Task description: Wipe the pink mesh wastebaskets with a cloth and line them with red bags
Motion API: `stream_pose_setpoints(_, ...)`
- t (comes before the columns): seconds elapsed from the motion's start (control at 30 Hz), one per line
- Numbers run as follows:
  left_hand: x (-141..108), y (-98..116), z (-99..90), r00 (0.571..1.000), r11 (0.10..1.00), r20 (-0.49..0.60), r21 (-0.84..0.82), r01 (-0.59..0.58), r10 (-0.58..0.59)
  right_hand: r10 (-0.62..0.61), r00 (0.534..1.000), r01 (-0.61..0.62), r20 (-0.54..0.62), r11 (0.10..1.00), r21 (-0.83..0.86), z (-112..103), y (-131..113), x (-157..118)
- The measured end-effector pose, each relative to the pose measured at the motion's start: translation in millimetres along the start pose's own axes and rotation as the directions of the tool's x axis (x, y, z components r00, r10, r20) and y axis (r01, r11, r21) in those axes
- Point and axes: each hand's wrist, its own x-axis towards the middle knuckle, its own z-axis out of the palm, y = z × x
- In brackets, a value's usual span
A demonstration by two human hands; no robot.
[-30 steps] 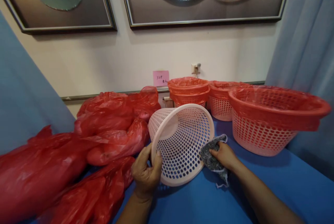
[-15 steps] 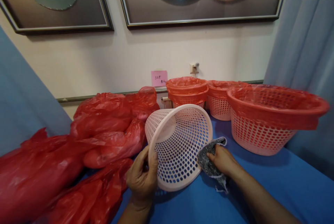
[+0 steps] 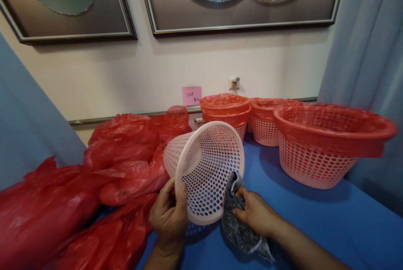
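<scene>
A white perforated plastic basket (image 3: 181, 152) is tilted on its side above the table, its mouth turned toward me. My left hand (image 3: 170, 211) is closed on its rim at the lower left, thumb along the inside. In my right hand (image 3: 255, 211) is a bunched grey cloth (image 3: 241, 228) with pale edging. The cloth lies against the lower right part of the basket's rim. Part of the basket's rim and the right fingertips are hidden by the cloth.
Filled-looking red plastic bags (image 3: 126, 140) crowd the left side. Along the back and right stand baskets lined with red bags, including a wide one (image 3: 315, 161). Beneath lies a blue table cover (image 3: 302, 207). A pink note (image 3: 192, 95) and a socket (image 3: 234, 83) are on the wall.
The basket has shifted a little left and turned slightly in my left hand. My right hand has moved left and down with the cloth, which now hangs lower over the rim.
</scene>
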Motion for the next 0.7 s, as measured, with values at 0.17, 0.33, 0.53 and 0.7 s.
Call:
stream_pose_setpoints(0.17, -7, 0, 1.2, 0.978, 0.995, 0.185, -0.004, -0.097, 0.096, -0.169, 0.976, 0.115, 0.138, 0.936, 0.332, 23, -11, -13)
stream_pose_setpoints(0.33, -3, 5, -1.2, 0.966, 0.995, 0.253, -0.090, -0.033, 0.055, -0.349, 0.935, 0.248, 0.068, 0.776, 0.580, 42, -28, -24)
stream_pose_setpoints(0.53, 4, 15, -6.6, 0.877, 0.935, 0.478, -0.286, 0.209, -0.049, -0.337, 0.926, 0.351, -0.169, 0.608, 0.712, 44, -64, -26)
stream_pose_setpoints(0.7, 6, 10, -6.0, 0.884, 0.948, 0.466, -0.272, 0.163, -0.018, -0.292, 0.833, 0.542, -0.470, 0.603, 0.586, 14, -105, 3)
